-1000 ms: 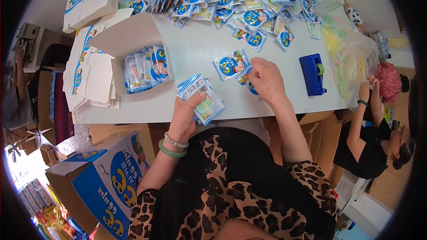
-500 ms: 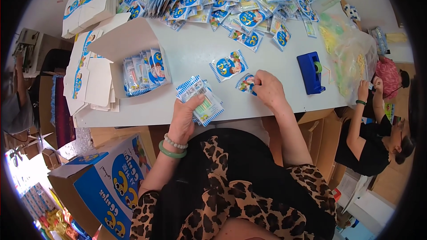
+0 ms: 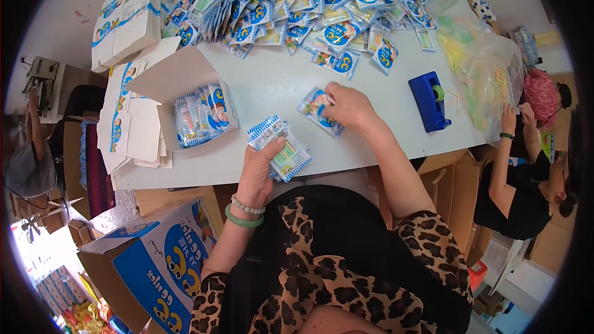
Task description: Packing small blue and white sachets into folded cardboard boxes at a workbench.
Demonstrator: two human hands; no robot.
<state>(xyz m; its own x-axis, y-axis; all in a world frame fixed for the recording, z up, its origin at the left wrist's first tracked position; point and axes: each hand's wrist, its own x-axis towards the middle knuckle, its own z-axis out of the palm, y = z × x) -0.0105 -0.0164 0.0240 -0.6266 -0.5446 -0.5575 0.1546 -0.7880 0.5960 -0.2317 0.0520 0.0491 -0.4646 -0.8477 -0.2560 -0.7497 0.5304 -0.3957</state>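
My left hand (image 3: pixel 258 164) is closed round a small stack of flat plastic packets (image 3: pixel 286 156), blue and white with striped ends and green sticks showing through a clear side. To the right of it, my right hand (image 3: pixel 349 108) pinches a blue-and-white packet (image 3: pixel 317 110) at its right side, low over the white table (image 3: pixel 260 80). Whether a second packet lies under that one I cannot tell. Left of my hands, an open white carton (image 3: pixel 166 122) holds a row of similar packets (image 3: pixel 207 111) standing on edge.
A large heap of packets (image 3: pixel 297 9) covers the table's far side. Flat carton blanks (image 3: pixel 127 111) and a carton stack (image 3: pixel 127 25) lie left. A blue tape dispenser (image 3: pixel 428 102) and a clear bag (image 3: pixel 479 74) are right. A printed box (image 3: pixel 148 266) stands below. A co-worker (image 3: pixel 520 185) sits right.
My right hand has moved up and left with its packet, to where a loose packet lay on the table. My left hand still grips the stack. The view has shifted slightly.
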